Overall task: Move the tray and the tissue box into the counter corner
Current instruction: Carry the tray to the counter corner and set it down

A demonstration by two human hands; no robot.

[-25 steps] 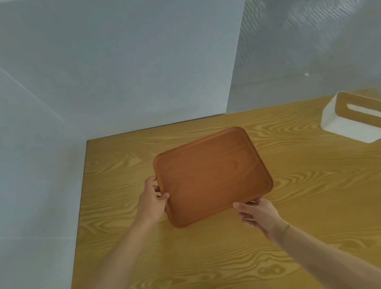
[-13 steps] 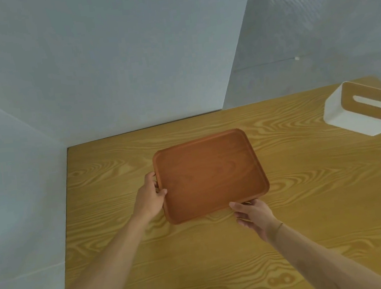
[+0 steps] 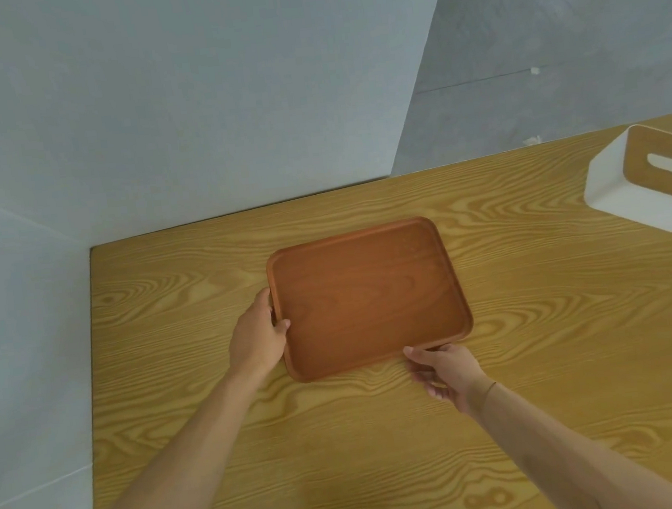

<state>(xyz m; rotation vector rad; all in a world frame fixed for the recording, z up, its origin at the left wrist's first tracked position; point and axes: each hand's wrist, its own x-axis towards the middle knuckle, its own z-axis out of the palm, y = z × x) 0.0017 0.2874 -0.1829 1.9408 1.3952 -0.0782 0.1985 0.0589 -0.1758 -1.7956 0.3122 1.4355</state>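
Tray (image 3: 368, 296) sits mid-frame on the worktop (image 3: 544, 356); your left hand (image 3: 257, 337) grips its left rim, your right hand (image 3: 446, 371) its near edge. Tissue box (image 3: 650, 184) stays far right.

Left hand (image 3: 257, 337) and right hand (image 3: 446, 371) grip the tray (image 3: 368, 296).

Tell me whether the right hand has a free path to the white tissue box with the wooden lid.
Probably yes: bare counter lies between the right hand and the tissue box, but that hand is on the brown wooden tray.
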